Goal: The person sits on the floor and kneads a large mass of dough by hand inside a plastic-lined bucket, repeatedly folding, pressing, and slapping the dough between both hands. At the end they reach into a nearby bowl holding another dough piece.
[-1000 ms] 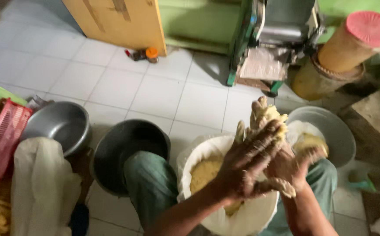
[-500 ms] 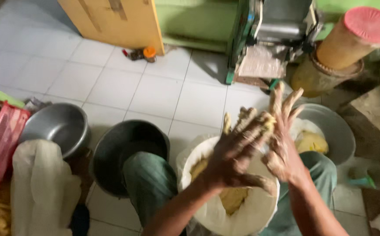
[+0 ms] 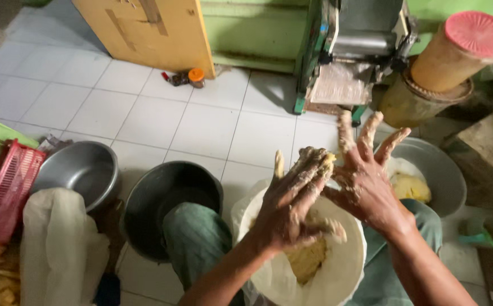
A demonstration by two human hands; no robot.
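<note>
- Rubbing palms together over a white plastic-lined bucket [image 3: 337,266], the left hand [image 3: 291,198] and right hand [image 3: 368,181] are both caked with sticky yellow dough; fingers are spread, neither hand closed around anything, with only a small lump [image 3: 325,161] pinched between the two.
- Inside the bucket, between the person's green-trousered knees [image 3: 195,238], sits the bulk of the pale yellow dough [image 3: 306,260], partly hidden under the left wrist.
- To the person's left, a dark round metal basin [image 3: 161,198] rests on the floor touching the knee; beside it lie a shiny steel bowl [image 3: 79,173], a crumpled white plastic sack [image 3: 59,249] and a red slatted plastic crate [image 3: 3,192].
- On the right, a grey metal bowl [image 3: 439,175] holding another lump of yellow dough [image 3: 410,187] stands just beside the bucket.
- Farther off across the white tiled floor [image 3: 212,124] stand a green-framed roller machine [image 3: 354,51], a yellow wooden board [image 3: 150,34] leaning upright, a small orange-capped bottle [image 3: 196,76], and a tan cylindrical container with a red lid [image 3: 461,51].
- Risk, as a judgement: crumbs scraped from the hands could fall past the rim onto the floor or trousers, since the hands hover near the bucket's far edge; the thin liner could also slip or tear if a sticky hand drags on it.
</note>
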